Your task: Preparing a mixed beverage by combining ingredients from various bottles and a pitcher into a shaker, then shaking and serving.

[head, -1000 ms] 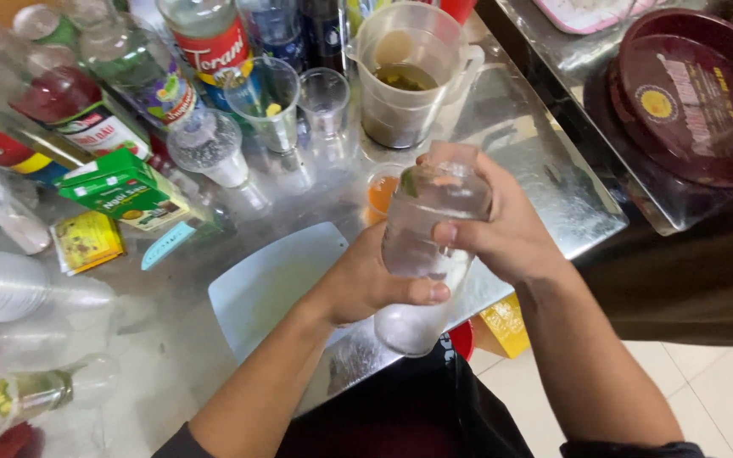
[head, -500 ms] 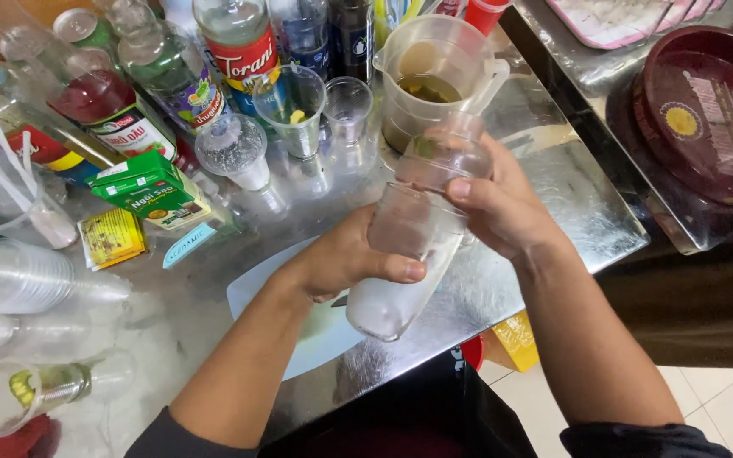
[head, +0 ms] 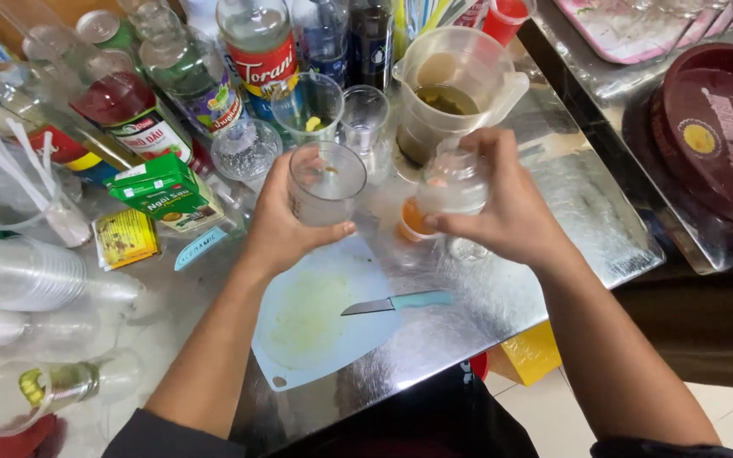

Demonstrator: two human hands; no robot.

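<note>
1. My left hand (head: pixel 277 229) now grips one clear plastic cup (head: pixel 326 182); my right hand (head: pixel 502 203) is closed on its lidded clear mate (head: pixel 454 182). A second ago both were joined as one shaker, so they are now parted above the steel counter (head: pixel 553 220).
2. Below lies a pale-blue cutting board (head: pixel 316 326) with a teal-handled knife (head: pixel 396 302).
3. To the left sit a green carton (head: pixel 163 191) and a yellow packet (head: pixel 125 239); a red-labelled syrup bottle (head: pixel 258 51) stands behind.
</note>
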